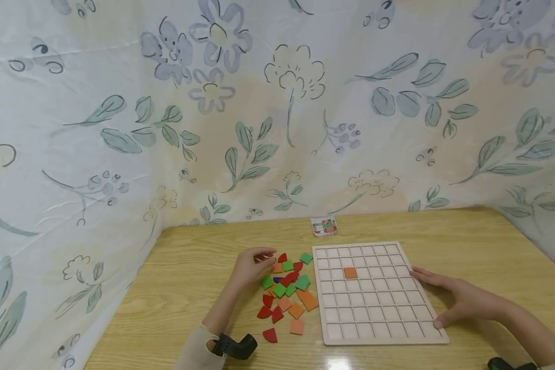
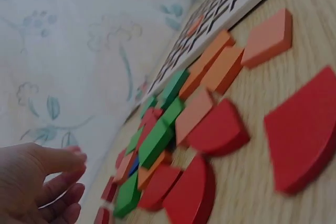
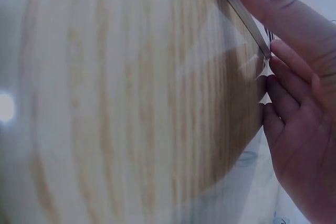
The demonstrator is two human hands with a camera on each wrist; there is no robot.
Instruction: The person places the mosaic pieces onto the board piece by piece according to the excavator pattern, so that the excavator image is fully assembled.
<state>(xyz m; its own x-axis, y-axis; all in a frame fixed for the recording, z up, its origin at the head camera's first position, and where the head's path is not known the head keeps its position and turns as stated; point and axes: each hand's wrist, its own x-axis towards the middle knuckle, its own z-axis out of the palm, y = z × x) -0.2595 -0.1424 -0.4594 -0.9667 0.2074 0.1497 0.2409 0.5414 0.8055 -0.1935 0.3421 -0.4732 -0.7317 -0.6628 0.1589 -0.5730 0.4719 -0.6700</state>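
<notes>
At the left of the board, my left hand (image 1: 254,264) hovers by the far left side of a loose pile of flat wooden pieces, its fingers loosely bent. In the left wrist view, nothing shows between the thumb and fingers of that hand (image 2: 44,182). The pile mixes red quarter-circles (image 1: 270,335), green pieces (image 1: 302,282), orange and salmon squares (image 1: 297,326), and a bit of blue. My right hand (image 1: 462,300) rests along the right edge of the pale gridded board (image 1: 367,300), thumb near its front corner, fingers stretched toward the back. One orange square (image 1: 350,273) lies in a board cell.
A small card (image 1: 324,226) with a coloured pattern lies behind the board on the wood-grain table (image 1: 189,288). Flower-printed cloth (image 1: 259,154) hangs at the back and sides. Black straps with camera mounts (image 1: 236,347) sit on the wrists.
</notes>
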